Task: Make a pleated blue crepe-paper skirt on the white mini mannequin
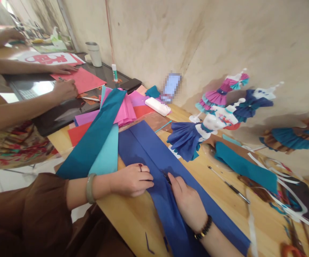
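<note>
A large sheet of dark blue crepe-like paper [197, 185] lies lengthwise on the wooden table, with a long line or slit running down it. My left hand [133, 179] is at its left edge, fingers curled and pressed together on the paper; the thumb is mostly hidden. Over the middle, my right hand [188, 200] is closed around a small dark tool [166, 177], perhaps a cutter; most of it is covered by the palm. Near my right forearm the paper is lifted and creased. Thin blue scraps [148, 243] lie below on the table.
Teal paper [94, 137] and pink sheets [125, 111] are piled at left. Small dress forms in paper skirts [185, 139] stand by the wall. A pen [236, 191] and orange-handled scissors [290, 248] lie right. Another person's hand [65, 89] works on red paper [82, 82].
</note>
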Tool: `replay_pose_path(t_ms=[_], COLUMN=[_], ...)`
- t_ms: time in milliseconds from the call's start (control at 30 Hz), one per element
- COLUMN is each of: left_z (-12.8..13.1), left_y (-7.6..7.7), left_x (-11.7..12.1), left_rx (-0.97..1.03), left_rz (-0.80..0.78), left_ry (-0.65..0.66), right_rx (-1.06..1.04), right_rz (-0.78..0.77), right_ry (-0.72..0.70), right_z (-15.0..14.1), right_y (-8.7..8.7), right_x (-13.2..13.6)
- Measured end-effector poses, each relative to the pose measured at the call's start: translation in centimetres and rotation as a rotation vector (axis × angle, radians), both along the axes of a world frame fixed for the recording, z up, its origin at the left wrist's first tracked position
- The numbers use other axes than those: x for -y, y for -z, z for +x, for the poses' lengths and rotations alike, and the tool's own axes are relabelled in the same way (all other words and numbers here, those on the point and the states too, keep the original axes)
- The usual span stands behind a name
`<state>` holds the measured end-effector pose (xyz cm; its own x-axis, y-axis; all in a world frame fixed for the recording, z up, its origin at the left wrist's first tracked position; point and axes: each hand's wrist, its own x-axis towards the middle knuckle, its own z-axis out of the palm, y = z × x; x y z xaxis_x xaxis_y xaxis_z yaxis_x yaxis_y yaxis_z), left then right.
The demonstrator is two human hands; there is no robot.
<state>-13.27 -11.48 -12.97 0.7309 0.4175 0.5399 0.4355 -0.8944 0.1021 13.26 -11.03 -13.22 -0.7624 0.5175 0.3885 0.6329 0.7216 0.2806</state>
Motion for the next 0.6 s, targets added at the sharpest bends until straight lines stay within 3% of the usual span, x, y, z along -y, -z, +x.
replay_pose_path(t_ms=[300,600], left_z=[-0.02,-0.01], left_y=[-0.01,0.10], left_x=[-0.10,0.00], left_rx=[-0.030,-0.044], left_rz=[-0.029,-0.043], left_ry=[0.018,0.016], right_rx=[0.043,0.096], right_rz=[0.053,0.030], right_ry=[-0.026,-0.020], right_z=[-0.57,-0.21], right_y=[-0.62,0.04], right_x=[-0.02,0.07])
